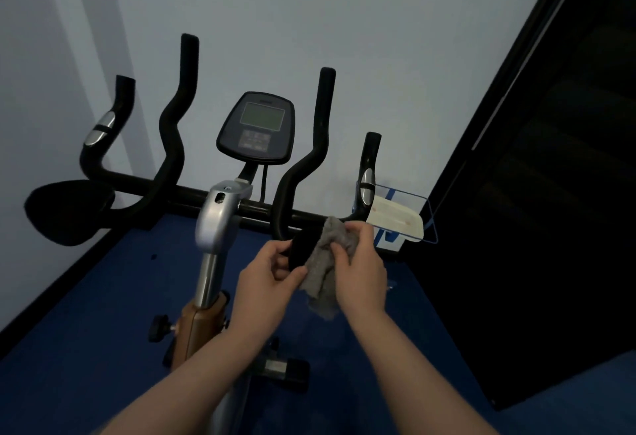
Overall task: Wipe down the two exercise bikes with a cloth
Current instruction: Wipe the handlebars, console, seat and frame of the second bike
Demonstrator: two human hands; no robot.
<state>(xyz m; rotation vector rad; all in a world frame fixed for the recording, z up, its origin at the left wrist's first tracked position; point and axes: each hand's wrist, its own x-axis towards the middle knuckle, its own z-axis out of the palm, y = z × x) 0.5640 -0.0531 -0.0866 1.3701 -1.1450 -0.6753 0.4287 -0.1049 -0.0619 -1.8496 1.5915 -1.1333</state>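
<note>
One exercise bike (220, 214) stands in front of me, with black handlebars, a silver stem and a grey console (257, 127). My left hand (265, 280) grips the black elbow pad (301, 250) on the right side of the handlebars. My right hand (359, 271) holds a crumpled grey cloth (325, 262) against that pad, part of it hanging below. The matching black pad (67, 211) sits at the far left. A second bike is not in view.
A pale wall is close behind the bike. A dark door or panel (550, 193) fills the right side. Behind the right handle, a white flat object rests on a blue wire rack (399, 221). The floor (103, 297) is blue.
</note>
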